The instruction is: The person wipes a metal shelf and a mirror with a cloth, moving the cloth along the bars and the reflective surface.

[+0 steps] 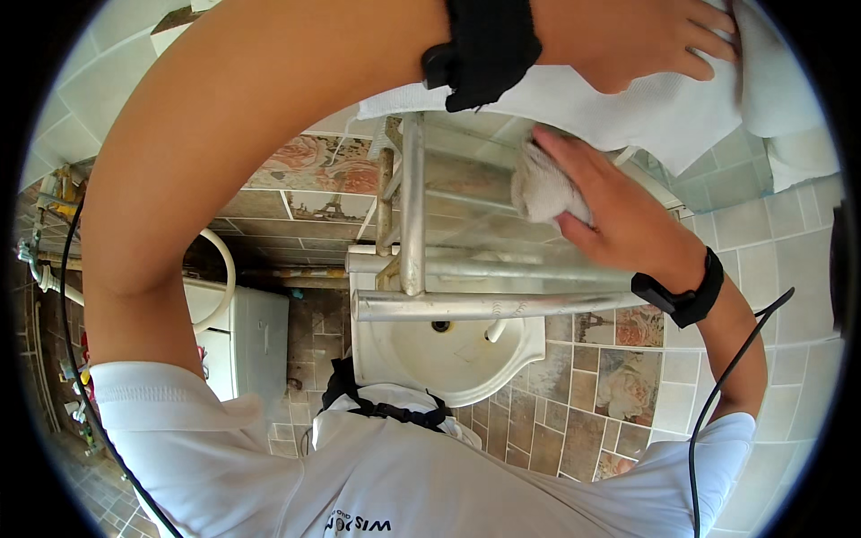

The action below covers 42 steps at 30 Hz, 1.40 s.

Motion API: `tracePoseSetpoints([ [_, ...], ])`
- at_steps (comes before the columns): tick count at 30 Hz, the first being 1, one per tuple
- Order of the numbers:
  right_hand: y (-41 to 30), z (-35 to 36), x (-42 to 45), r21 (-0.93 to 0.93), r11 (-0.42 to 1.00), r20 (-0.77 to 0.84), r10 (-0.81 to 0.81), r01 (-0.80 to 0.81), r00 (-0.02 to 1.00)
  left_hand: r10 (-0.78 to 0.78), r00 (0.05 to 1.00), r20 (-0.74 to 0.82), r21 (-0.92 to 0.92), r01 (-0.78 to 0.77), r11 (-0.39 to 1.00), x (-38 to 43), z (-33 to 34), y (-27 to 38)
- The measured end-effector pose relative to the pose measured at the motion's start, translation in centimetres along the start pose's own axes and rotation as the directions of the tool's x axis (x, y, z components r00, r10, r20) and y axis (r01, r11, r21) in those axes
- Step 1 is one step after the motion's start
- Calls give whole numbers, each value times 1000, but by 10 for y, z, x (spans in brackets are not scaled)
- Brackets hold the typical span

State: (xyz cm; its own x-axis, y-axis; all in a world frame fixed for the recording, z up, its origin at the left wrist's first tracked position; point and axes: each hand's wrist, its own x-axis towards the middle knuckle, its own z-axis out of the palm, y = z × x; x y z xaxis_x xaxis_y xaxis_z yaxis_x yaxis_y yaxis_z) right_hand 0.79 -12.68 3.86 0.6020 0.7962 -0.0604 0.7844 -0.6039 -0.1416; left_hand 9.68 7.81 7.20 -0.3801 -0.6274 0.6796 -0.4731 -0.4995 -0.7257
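Observation:
My left hand (646,44) reaches across the top of the view and lies on a white ribbed towel (565,94). Its fingers are spread over the fabric, but whether they grip it is hidden. My right hand (615,195) holds a bunched, greyish-white cloth (546,185) between thumb and fingers. Below the towel's hanging edge, the cloth is held close to a clear pane (464,202); I cannot tell whether they touch. A shiny metal tube rail (498,304) runs crosswise below the right hand, and a second tube (412,208) meets it at its left part.
Beneath the rail stands a white washbasin (451,363) with a dark drain. A white appliance (259,336) with a pale hose (229,269) is on the left, near a wall tap (27,259). Patterned tiles (629,383) cover surfaces around it. Black cables (726,383) hang beside both arms.

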Motion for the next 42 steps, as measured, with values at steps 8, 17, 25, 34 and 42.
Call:
tracePoseSetpoints([
  [8,-18,14,42,-230,956,6,-184,180,983,16,993,120,-37,-11,999,1,-10,-3],
  [17,41,2,-34,-134,980,39,151,-145,988,-12,988,154,-40,19,999,-12,-19,-5],
  [25,29,-4,-31,-81,986,19,151,-149,988,-5,1000,30,89,3,996,-1,13,-6],
  [34,-3,14,38,-180,979,-7,-98,95,995,-21,999,32,-16,21,1000,-1,10,0],
  [42,76,-3,-72,-140,918,51,380,-370,924,-21,985,170,-79,35,996,4,-11,-1],
])
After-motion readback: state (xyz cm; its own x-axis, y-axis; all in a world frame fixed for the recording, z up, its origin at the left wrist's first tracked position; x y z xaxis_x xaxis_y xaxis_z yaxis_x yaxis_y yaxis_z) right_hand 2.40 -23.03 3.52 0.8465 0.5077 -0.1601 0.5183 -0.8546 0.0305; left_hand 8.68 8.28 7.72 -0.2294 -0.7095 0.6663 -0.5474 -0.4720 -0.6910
